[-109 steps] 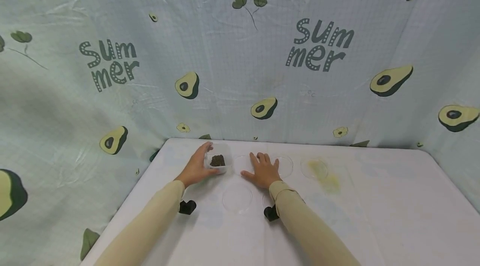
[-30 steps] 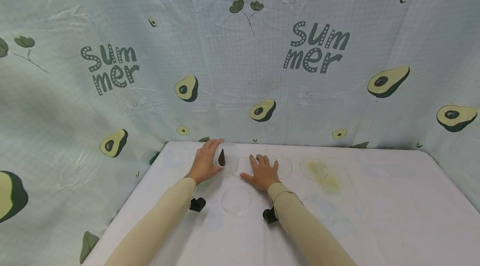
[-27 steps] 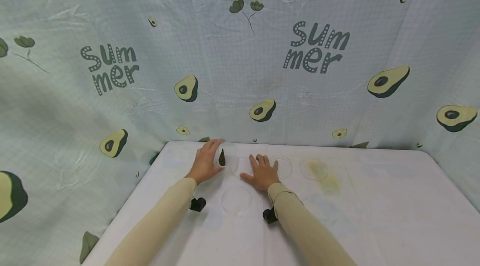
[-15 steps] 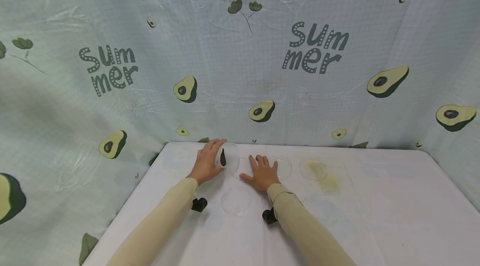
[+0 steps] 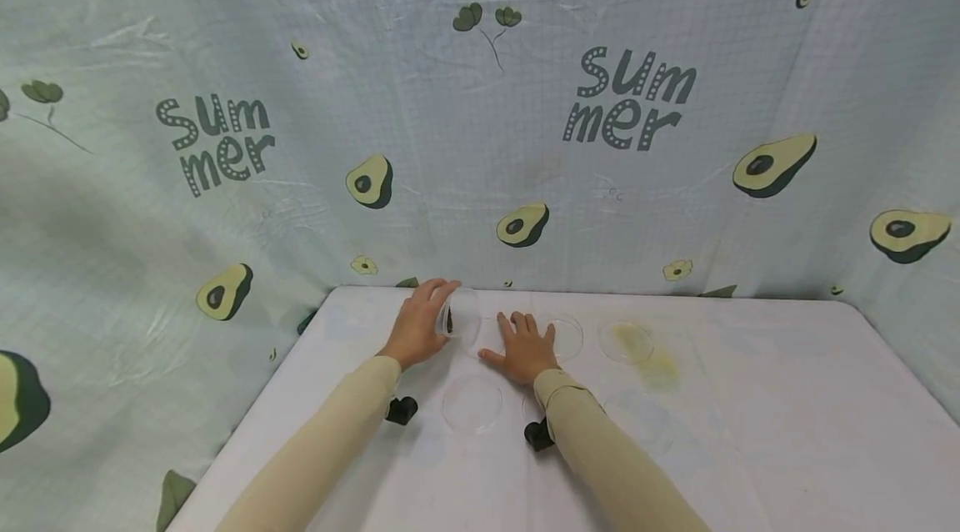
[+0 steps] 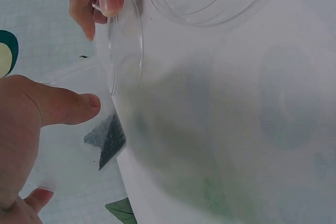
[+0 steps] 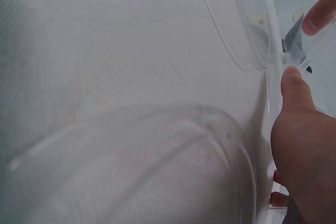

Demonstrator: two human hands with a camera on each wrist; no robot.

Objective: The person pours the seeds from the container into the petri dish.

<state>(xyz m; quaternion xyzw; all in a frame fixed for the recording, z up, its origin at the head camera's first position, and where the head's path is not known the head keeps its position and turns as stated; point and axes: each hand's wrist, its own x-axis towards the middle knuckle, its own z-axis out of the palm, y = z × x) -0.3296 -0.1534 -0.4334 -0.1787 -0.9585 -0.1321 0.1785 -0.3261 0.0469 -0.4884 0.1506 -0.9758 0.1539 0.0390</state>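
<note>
My left hand (image 5: 417,327) grips a clear plastic box (image 5: 465,313) from its left side, thumb near and fingers far. Tipped on its side, the box has its open part toward the right. Dark, granular soil-like material (image 6: 109,141) sits along one inner side of it. Just right of the box lies a shallow clear petri dish (image 6: 127,51), on the table. My right hand (image 5: 525,350) rests with fingers spread at that dish, a fingertip touching its rim in the left wrist view. Glare makes the dish's contents hard to tell.
More clear dishes lie on the white-covered table (image 5: 750,432): one dish (image 5: 472,404) in front, another dish (image 5: 567,338) behind the right hand, and a dish (image 5: 627,340) near a yellowish stain (image 5: 658,368). An avocado-print curtain (image 5: 450,140) hangs behind.
My left hand has moved right and turned the box from nearly upright onto its side, toward the dish. Less of the dark material shows from the head. The right hand stays in place.
</note>
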